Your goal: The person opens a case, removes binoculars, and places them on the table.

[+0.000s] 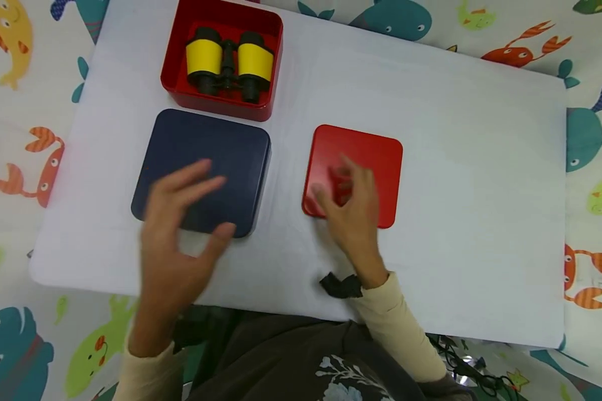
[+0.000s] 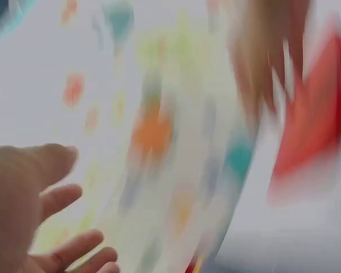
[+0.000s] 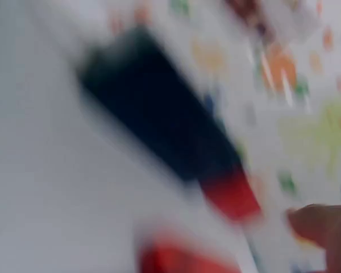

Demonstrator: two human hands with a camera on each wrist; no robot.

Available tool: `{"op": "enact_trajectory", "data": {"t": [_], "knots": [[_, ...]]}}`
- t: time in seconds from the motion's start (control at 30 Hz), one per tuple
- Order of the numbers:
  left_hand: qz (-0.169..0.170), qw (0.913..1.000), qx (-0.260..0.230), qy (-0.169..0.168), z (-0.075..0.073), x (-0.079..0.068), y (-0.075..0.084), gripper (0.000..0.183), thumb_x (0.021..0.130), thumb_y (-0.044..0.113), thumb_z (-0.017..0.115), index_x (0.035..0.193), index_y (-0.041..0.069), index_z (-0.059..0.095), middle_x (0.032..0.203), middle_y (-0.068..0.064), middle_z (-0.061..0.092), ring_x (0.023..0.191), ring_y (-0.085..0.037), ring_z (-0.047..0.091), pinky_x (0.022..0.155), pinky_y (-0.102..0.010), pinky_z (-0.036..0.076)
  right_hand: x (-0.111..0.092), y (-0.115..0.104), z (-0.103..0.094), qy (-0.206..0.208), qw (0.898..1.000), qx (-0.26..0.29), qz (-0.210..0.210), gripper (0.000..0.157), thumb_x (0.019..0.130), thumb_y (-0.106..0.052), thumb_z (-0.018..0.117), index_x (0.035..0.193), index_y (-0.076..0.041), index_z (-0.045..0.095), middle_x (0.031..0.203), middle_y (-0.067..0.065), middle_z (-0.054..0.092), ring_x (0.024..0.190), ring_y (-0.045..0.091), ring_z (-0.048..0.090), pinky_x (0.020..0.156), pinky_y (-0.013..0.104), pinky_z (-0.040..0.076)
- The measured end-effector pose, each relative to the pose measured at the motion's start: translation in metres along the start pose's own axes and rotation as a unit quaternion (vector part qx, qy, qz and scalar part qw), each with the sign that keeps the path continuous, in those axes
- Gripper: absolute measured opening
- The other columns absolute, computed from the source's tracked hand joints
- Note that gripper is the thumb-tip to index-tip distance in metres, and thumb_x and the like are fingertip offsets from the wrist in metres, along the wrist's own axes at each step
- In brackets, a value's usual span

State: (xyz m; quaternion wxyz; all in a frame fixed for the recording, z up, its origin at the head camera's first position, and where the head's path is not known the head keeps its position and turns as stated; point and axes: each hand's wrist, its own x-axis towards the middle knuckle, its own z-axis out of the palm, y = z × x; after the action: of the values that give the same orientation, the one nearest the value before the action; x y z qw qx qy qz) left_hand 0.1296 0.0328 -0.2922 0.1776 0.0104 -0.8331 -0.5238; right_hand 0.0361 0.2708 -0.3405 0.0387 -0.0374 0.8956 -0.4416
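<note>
My left hand [image 1: 173, 239] is raised over the lower part of the navy blue tin [image 1: 205, 161], fingers spread and thumb apart, holding nothing. In the left wrist view its spread fingers [image 2: 62, 244] are in front of blurred patterned cloth. My right hand [image 1: 353, 214] hovers over the square red tin [image 1: 376, 161], thumb apart from bent fingers, with nothing visible between them. Whether its fingertips touch the red surface, I cannot tell. Behind the navy tin, yellow and black binoculars [image 1: 204, 57] lie in an open dark red box [image 1: 221, 108].
A white table [image 1: 471, 195] bears all these things. Cloth [image 1: 10, 111] printed with sea animals surrounds it. A black strap [image 1: 341, 285] hangs by my right wrist. Dark cables [image 1: 474, 370] lie beneath the front edge on the right.
</note>
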Motion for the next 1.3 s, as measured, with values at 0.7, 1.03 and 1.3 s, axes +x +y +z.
{"op": "enact_trajectory", "data": {"t": [0.7,1.03,1.3], "knots": [[0.043,0.9930,0.069,-0.086,0.029,0.100,0.027,0.067,0.091,0.019,0.084,0.153,0.019,0.058,0.174,-0.012,0.031,0.160,-0.028,0.029,0.125,-0.055,0.037,0.058,-0.035,-0.051,0.056,0.990,0.127,0.016,0.069,0.091,-0.027,0.086,0.151,-0.014,0.054,0.137,0.007,0.063,0.112,0.019,0.062,0.094,0.033,0.057],[-0.135,0.9627,0.156,-0.175,-0.058,0.198,-0.091,0.080,0.096,0.006,0.077,0.165,0.023,0.040,0.175,-0.012,0.029,0.162,-0.039,0.030,0.121,-0.061,0.039,0.172,-0.101,0.064,-0.103,0.994,-0.026,0.024,0.078,0.094,-0.036,0.081,0.156,-0.011,0.042,0.138,0.007,0.060,0.124,0.019,0.060,0.095,0.027,0.053],[-0.161,0.9532,0.150,-0.207,-0.063,0.190,-0.131,0.081,0.095,0.006,0.077,0.165,0.021,0.039,0.174,-0.016,0.031,0.158,-0.046,0.036,0.117,-0.064,0.042,0.169,-0.088,0.102,-0.113,0.987,-0.110,0.029,0.082,0.094,-0.038,0.080,0.158,-0.008,0.039,0.143,0.009,0.056,0.127,0.020,0.054,0.104,0.032,0.050]]}}
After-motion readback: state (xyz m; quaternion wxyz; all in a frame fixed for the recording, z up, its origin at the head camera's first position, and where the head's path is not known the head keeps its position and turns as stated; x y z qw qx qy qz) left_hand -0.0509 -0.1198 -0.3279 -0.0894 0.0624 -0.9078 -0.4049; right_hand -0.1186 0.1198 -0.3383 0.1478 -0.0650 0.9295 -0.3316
